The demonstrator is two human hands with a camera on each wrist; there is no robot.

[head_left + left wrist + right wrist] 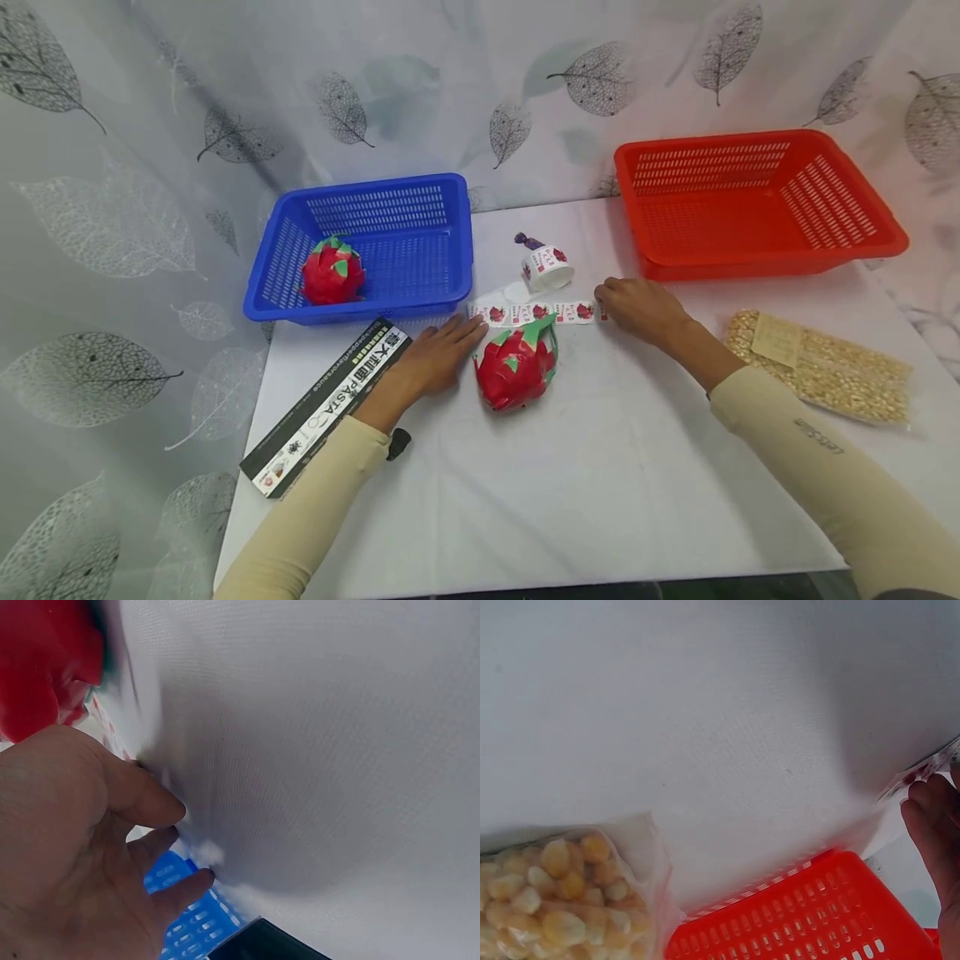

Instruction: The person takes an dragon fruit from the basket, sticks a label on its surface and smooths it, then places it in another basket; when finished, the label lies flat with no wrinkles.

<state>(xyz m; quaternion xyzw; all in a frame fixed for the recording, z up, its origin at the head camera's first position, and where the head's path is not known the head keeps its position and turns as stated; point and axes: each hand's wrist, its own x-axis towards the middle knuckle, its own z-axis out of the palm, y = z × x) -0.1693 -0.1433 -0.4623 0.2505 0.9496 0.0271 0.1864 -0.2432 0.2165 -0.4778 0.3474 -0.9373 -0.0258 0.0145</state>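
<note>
A strip of dragon fruit stickers lies across the white table. At its left end, my left hand reaches with its fingers extended, fingertips touching the strip's end. My right hand pinches the other end between curled fingers; part of that end is hidden under them. Just in front of the strip sits a red dragon fruit with green tips, also at the corner of the left wrist view. Behind the strip, a roll of stickers lies on its side.
A blue basket holding another dragon fruit stands back left. Beside my left forearm lies a black-and-white pasta box. A red basket is back right, with a bag of corn kernels before it. A small purple-wrapped item lies behind the roll.
</note>
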